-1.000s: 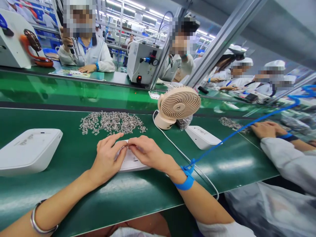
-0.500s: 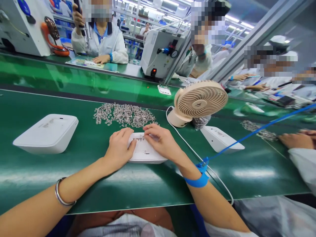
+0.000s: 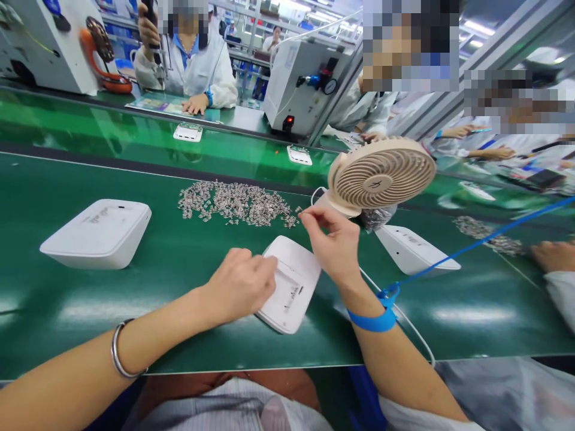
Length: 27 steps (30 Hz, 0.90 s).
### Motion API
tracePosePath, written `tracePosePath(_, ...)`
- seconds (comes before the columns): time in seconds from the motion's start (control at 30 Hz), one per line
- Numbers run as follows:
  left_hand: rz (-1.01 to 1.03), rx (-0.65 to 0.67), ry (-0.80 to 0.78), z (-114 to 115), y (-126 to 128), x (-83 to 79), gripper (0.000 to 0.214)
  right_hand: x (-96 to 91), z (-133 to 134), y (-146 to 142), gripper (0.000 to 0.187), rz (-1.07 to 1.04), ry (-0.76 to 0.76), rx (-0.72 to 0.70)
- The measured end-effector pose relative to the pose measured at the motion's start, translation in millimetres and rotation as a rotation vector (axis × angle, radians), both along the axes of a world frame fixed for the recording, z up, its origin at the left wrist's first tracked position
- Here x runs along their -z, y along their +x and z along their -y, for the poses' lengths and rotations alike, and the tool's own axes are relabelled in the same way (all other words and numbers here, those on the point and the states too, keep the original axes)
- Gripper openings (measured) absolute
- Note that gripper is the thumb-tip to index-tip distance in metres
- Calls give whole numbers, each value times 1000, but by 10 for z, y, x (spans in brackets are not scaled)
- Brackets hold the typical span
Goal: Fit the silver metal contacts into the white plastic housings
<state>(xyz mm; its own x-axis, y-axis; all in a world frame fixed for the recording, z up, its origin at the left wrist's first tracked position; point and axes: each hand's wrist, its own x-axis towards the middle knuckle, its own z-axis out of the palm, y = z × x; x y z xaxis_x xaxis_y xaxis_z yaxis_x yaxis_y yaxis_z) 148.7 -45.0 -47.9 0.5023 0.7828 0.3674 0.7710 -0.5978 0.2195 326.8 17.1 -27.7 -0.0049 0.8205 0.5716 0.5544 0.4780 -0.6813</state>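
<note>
Steadying the white housing flat on the green surface with the left hand, fingers curled over its left edge. Pinching thumb and forefinger of the right hand together just beyond that housing, at the near edge of the pile of small metal parts; impossible to tell whether a part sits in the pinch. Just beyond the right hand, a beige fan; well left of the left hand, a second housing.

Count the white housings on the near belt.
3 housings: one at left, one in the middle under the left hand, one at right below the fan. Others may lie beyond the frame.
</note>
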Motion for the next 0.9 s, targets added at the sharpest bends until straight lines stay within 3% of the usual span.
tracePosePath(0.07,-65,110,129,6,-19,-9,30,-19,-5,27,10,-51,-16,31)
tracePosePath(0.13,-162,131,227,-29,-65,-15,39,-40,0,45,10,-80,-24,43)
tracePosePath(0.27,-358,116,223,-69,-139,-48,61,-66,26,45,10,-82,-26,45)
tracePosePath(0.43,-442,229,360,112,-65,-135,45,-37,45,24,9,-115,-52,-10)
tracePosePath(0.57,-408,173,493,198,1,-121,23,-28,61,18,9,-128,-96,-52)
tracePosePath(0.73,-471,53,376,167,29,-82,19,-6,74,6,9,36,-180,-283)
tracePosePath(0.9,-500,-78,384,254,99,-49,22,138,51,-45,11,200,-224,-478)
